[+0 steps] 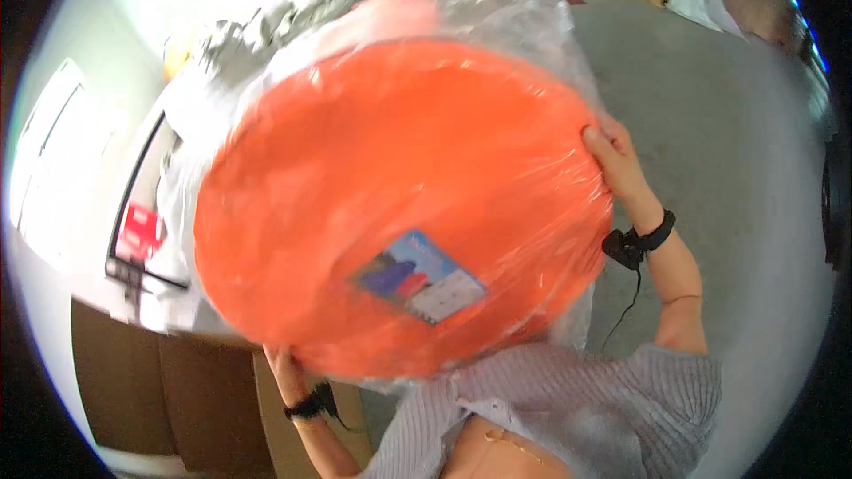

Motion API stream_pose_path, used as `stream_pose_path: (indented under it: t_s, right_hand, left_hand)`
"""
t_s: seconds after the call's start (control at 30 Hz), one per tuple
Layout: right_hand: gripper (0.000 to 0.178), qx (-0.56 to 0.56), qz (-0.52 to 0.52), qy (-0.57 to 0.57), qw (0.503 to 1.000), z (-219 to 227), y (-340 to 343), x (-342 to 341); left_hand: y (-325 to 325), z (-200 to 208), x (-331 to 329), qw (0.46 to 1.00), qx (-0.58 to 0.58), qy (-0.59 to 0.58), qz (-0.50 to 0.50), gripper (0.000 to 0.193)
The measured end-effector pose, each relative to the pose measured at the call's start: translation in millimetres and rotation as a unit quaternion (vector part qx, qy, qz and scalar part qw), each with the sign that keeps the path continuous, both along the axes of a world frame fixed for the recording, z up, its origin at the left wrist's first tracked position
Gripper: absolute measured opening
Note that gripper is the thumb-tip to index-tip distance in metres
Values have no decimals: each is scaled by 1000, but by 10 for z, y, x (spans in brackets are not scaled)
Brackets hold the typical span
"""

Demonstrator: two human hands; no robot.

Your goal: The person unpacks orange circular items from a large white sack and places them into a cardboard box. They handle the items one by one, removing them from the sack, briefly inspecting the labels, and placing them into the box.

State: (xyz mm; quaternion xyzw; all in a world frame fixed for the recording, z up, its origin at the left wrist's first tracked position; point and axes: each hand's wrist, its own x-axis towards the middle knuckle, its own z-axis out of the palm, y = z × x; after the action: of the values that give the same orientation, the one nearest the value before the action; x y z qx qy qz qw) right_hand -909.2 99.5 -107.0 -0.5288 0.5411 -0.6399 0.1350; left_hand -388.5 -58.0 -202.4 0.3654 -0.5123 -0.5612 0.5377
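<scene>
At 9 o'clock, well out to the side, is a red box (140, 231). The left hand (282, 362) meets the rim of a big orange disc (390, 160) at about 7 o'clock; its fingers are blurred and partly hidden, so I cannot tell whether they grasp it or only prop it from below. The disc is held up in front of the chest, filling the middle of the view, with a picture card (426, 277) just below its centre, towards 6 o'clock. It looks light for its width and fairly soft, though it keeps its round shape, and probably isn't fragile. The clear plastic bag (532, 22) around it, slack at 1 o'clock, will likely be slippery. The right hand (614, 153) pinches the rim between 2 and 3 o'clock, thumb on the face. Opposite rims, 3 and 9 o'clock, seem the best holds, gripping disc and plastic together.
</scene>
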Motion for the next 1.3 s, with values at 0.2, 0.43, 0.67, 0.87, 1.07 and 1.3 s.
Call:
stream_pose_path:
  t_s: [0.2,0.43,0.67,0.87,1.07,1.3]
  right_hand:
    - [46,26,-16,-38,999,-338,28,-185]
    - [58,45,-25,-225,973,-968,93,-633]
    - [59,94,25,-368,925,-1542,47,-242]
    - [63,190,34,-407,893,-2453,213,-95]
    - [64,237,184,-580,757,-2473,282,585]
    - [61,73,243,-679,689,-2024,511,300]
  left_hand:
    - [-113,-195,176,1000,8,9,23,40]
    - [191,457,-114,991,-23,-128,-17,53]
    - [252,868,-518,972,-101,-202,-71,73]
    - [130,1080,-882,952,-154,-232,-128,66]
    - [-532,1270,-1374,943,-57,-259,-199,32]
    - [-1338,1445,-2055,909,-163,-189,-334,30]
